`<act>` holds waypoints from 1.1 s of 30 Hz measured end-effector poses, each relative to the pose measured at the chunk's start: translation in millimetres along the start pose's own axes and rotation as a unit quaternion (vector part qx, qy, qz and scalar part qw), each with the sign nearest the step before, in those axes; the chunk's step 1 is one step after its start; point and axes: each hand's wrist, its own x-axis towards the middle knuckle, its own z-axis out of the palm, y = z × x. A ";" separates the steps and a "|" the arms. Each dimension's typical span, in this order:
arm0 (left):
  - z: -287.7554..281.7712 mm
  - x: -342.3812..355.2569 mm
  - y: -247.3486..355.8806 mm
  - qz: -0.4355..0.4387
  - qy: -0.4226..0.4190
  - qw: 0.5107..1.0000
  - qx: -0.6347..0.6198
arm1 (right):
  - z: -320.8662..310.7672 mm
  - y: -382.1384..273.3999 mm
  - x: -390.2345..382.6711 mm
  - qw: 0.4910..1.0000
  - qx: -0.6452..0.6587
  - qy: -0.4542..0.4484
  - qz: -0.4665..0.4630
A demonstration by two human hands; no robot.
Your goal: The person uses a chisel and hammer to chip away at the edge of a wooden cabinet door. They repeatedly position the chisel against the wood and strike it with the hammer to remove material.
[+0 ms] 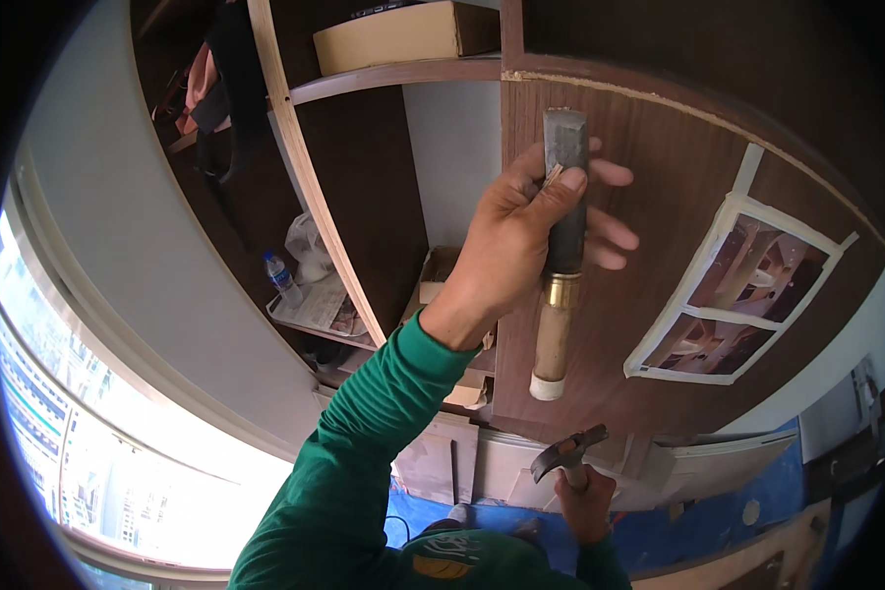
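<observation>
My left hand (521, 222) is raised in front of a wood-panel cabinet face, gripping a chisel (566, 236) upright between thumb and fingers, some fingertips spread out behind it. The chisel has a broad dark blade, brass ferrule and pale handle with a white end. A small pale splinter or chip (553, 175) shows by my thumb. Lower right, my right hand (585, 501) holds a claw hammer (570, 450) by its handle, head upward.
An open cabinet (364, 177) with pale-edged upright holds a cardboard box (383, 37), bottle (277, 271) and bags (307, 246). Taped pictures (754, 272) are on the panel (639, 138). Below are leaning boards (698, 469) and blue floor sheeting (737, 501); a bright window (118, 442) is left.
</observation>
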 end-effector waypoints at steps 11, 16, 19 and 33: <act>-29.1 13.8 8.3 -0.027 -0.068 0.997 -0.024 | 44.3 -6.4 -45.2 0.997 -0.063 0.030 0.038; -33.0 -7.8 18.0 -0.104 -0.068 0.992 0.021 | 44.5 -6.9 -39.2 0.994 -0.095 0.052 0.001; -26.6 2.4 23.5 -0.112 -0.048 0.993 -0.006 | 43.9 -11.4 -32.0 0.995 -0.076 0.056 0.017; -42.6 49.3 23.9 -0.089 -0.088 0.992 -0.014 | 56.0 -9.4 -30.6 0.997 -0.072 0.025 0.003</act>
